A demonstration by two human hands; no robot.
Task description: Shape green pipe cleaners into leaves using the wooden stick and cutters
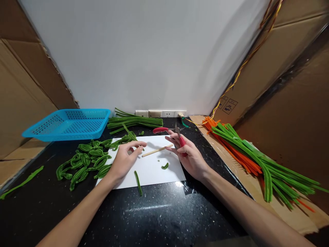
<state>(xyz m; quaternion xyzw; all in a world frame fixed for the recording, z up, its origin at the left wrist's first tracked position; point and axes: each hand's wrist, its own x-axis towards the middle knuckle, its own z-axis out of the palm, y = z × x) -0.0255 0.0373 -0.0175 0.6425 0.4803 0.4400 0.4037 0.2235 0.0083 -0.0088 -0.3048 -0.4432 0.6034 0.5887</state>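
Note:
My right hand [189,154] holds red-handled pliers [178,132], their handles spread apart and their jaws pointing up. A thin wooden stick [154,151] slants over the white paper [159,171]; its right end meets my right fingertips, and I cannot tell whether they grip it. My left hand [125,157] is curled with thumb and forefinger close together. A green pipe cleaner [130,132] runs behind those fingers and seems pinched in them. One short green piece [138,183] lies at the paper's front edge, and a small curled bit [165,166] rests nearer my right hand.
Looped green pipe-cleaner pieces [86,159] are heaped left of the paper. Behind stand a blue basket [69,125] and a green bundle [138,121]. Green strips [257,161] and orange strips [239,157] lie on cardboard at right. A wire [231,82] runs to the wall socket [168,114].

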